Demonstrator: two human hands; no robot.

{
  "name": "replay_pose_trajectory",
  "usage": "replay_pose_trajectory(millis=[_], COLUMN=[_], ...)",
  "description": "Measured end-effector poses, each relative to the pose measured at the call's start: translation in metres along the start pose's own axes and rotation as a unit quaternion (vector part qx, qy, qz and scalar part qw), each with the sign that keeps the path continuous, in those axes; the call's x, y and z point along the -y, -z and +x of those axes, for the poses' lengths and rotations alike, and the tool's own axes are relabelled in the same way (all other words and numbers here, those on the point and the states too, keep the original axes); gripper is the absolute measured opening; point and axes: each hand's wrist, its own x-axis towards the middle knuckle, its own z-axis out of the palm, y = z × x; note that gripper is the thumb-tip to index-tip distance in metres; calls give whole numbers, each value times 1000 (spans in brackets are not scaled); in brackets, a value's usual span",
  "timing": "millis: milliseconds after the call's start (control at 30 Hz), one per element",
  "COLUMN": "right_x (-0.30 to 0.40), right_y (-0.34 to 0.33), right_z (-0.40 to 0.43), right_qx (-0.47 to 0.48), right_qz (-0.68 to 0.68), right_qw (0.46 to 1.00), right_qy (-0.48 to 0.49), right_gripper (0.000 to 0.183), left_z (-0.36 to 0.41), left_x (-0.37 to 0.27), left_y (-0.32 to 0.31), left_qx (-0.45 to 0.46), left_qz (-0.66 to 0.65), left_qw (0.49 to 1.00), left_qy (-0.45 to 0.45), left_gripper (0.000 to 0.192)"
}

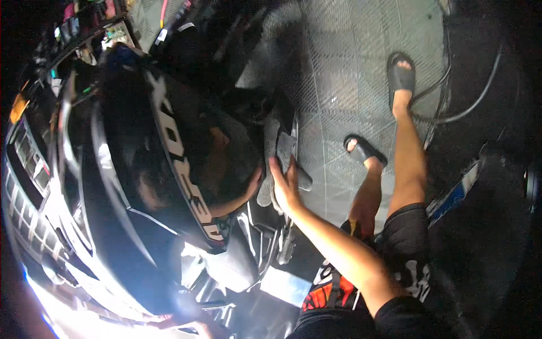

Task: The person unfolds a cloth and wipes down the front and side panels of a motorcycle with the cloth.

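My right hand (288, 188) reaches across to the side of a glossy black motorcycle body panel (127, 161) with large pale lettering (180, 161). Its fingers hold a grey, cloth-like piece (286, 144), parts of which show on both sides of the hand. The panel mirrors that hand and forearm. At the bottom left, strong glare and blur wash out my left hand (178, 322), close to the shiny bodywork; whether it grips anything cannot be made out.
Ribbed grey floor tiles (338, 106) lie under my feet in black slides (402, 78). A hose (470, 110) curves across the right. A blue and white strip (455, 197) lies near my leg. Assorted items (116, 36) stand at the top left.
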Motion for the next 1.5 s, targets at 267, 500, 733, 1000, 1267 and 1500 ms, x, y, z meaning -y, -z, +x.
replay_pose_trajectory(millis=[267,500,733,1000,1267,1500], right_x=[172,56,261,72,104,175], right_y=[-69,-6,-95,-17,-19,-17], right_z=[17,45,-18,-88,-94,-42], right_qx=[95,17,206,189,170,156], right_qz=[42,-2,-79,-117,-277,-380], right_qw=[891,987,726,716,575,359], right_qy=[441,160,651,661,751,838], right_gripper=[48,51,60,43,38,35], left_z=[1,-8,-7,6,30,19], left_x=[0,-11,-11,-55,-98,-97], left_y=[-3,-4,7,-13,-23,-25], left_qx=[4,-6,-37,-118,-156,-60], left_qz=[-6,-21,-35,-166,-268,-313], left_qw=[999,998,995,965,929,934], left_qy=[44,56,85,163,201,165], left_gripper=[71,72,73,74,91,66])
